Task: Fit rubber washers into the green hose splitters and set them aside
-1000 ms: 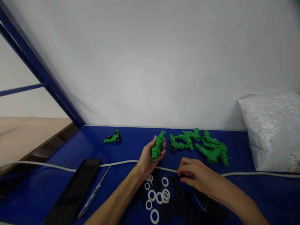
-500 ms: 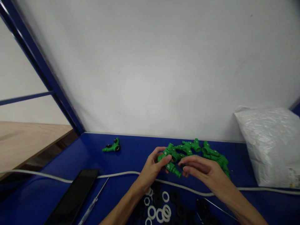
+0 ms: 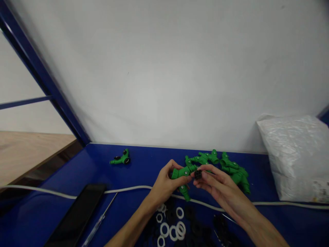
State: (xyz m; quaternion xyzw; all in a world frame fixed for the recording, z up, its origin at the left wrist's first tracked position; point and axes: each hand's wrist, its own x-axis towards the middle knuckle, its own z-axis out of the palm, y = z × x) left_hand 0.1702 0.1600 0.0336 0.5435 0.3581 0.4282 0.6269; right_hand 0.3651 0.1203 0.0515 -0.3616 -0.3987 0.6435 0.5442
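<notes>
Left grip [image 3: 166, 181] is closed around a green pipe piece [image 3: 189, 169]. At its three o'clock, a small black part [image 3: 197, 174] is pinched by the right grip [image 3: 219, 187]. White rings [image 3: 177, 232] are spread toward six o'clock.

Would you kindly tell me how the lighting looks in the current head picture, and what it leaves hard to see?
In the head view, the wall is brightest near its middle and dimmer toward the upper corners; the plastic bag shows a pale sheen; the black pieces low in frame merge into the dark blue table; the black part in the right hand shows little detail.
</notes>
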